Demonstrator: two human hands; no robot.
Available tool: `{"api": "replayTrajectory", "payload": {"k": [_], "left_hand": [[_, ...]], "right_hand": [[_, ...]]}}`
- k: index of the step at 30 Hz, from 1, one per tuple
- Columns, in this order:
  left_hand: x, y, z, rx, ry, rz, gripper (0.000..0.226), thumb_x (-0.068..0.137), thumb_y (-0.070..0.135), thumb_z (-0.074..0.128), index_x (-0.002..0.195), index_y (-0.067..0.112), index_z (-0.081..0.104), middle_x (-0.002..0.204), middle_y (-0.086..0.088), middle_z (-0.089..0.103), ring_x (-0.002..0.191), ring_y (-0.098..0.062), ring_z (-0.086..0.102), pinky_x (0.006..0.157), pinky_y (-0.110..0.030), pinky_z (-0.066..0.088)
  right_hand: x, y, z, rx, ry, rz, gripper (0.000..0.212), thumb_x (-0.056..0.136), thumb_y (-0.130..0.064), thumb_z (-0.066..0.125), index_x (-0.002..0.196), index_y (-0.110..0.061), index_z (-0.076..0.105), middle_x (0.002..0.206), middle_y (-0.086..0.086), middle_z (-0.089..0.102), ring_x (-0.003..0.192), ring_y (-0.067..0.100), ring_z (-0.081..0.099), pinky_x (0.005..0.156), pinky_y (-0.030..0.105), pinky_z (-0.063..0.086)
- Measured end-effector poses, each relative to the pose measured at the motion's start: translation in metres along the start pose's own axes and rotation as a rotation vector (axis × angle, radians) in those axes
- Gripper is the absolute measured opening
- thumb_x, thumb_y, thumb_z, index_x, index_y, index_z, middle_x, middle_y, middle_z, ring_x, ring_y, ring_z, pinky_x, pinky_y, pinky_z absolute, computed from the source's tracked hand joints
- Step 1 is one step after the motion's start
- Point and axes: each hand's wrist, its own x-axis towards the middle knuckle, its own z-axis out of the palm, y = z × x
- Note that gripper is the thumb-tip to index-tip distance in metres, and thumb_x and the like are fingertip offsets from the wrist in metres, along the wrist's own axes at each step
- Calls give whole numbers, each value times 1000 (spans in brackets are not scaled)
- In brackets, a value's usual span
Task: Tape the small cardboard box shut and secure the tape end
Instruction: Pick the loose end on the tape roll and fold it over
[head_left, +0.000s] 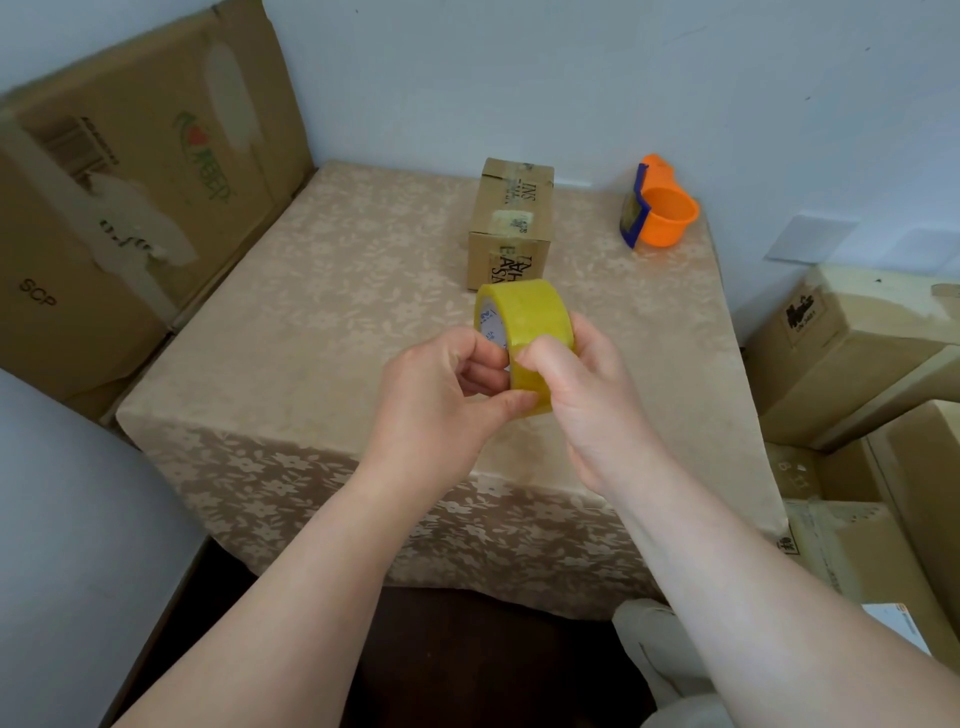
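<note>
Both hands (519, 395) gripping tape roll (527, 325)

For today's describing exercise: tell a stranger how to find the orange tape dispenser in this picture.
Start at the table with the beige flowered cloth, set against the white wall. Go to its far right corner, right of the small box. The dispenser lies there, the only bright orange thing, with a blue blade guard.
</note>
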Motion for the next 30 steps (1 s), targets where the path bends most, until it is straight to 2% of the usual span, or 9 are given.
{"api": "replayTrajectory", "payload": {"k": [2, 9, 12, 15, 18, 21, 23, 26, 30], "left_hand": [[0, 0, 0, 3, -8, -1, 26, 62, 16, 85, 75, 21, 63, 71, 3, 69, 70, -16, 66, 73, -36, 56], [2, -1, 0, -1, -13, 8, 25, 64, 14, 84, 75, 25, 64, 74, 1, 70, 73, -19, 67, 75, -42, 56], [5, -5, -3, 1, 1, 11, 27, 67, 15, 82, 79, 30, 63, 79, 6, 69, 77, -17, 66, 79, -44, 55], [7, -8, -7, 168, 68, 95, 36, 73, 19, 76, 105, 31, 64, 105, 16, 62, 100, -7, 58, 91, -36, 50], [6, -10, -7, 335, 112, 253, 47, 78, 14, 71, 123, 26, 60, 119, 14, 60, 120, -10, 49, 104, -23, 34], [3, -14, -3, 453, 179, 304, 49, 80, 11, 67, 127, 24, 58, 115, 8, 67, 124, -18, 48, 94, -9, 22], [2, -15, -1, 508, 225, 349, 52, 80, 8, 65, 128, 25, 56, 107, 8, 70, 121, -19, 50, 90, -12, 28], [2, -17, 1, 534, 261, 394, 49, 79, 5, 65, 125, 20, 59, 99, 6, 73, 115, -21, 56, 85, -25, 44], [3, -19, 4, 544, 291, 438, 40, 75, 3, 69, 114, 14, 66, 88, 2, 73, 102, -21, 63, 71, -35, 56]], "right_hand": [[0, 1, -1, -2, 4, 8, 29, 63, -18, 51, 88, -2, 57, 77, 6, 50, 71, 16, 48, 63, 33, 39], [1, 4, -4, 14, -14, -16, 34, 63, -13, 45, 88, 8, 53, 81, 10, 50, 77, 21, 48, 68, 38, 38], [1, -1, -10, 0, -74, -2, 25, 72, -7, 51, 94, 1, 59, 86, 9, 58, 81, 17, 54, 72, 34, 42], [2, -1, -14, -116, -110, -59, 27, 83, 2, 55, 101, -17, 62, 91, 2, 66, 84, 11, 61, 78, 31, 49], [3, 1, -14, -255, -77, -128, 24, 83, -3, 61, 101, -18, 62, 93, 3, 69, 87, 16, 65, 82, 38, 55], [4, 3, -11, -374, -47, -174, 20, 80, -7, 64, 99, -15, 63, 93, 4, 71, 86, 19, 67, 81, 44, 56], [4, 5, -10, -423, -24, -192, 19, 78, -10, 64, 97, -14, 63, 91, 3, 71, 85, 19, 68, 80, 46, 56], [4, 7, -8, -468, 0, -203, 19, 76, -13, 65, 96, -13, 63, 89, 2, 72, 83, 20, 68, 79, 47, 55], [3, 8, -7, -480, 6, -188, 21, 76, -14, 65, 97, -14, 63, 90, 1, 72, 84, 19, 68, 79, 46, 56]]}}
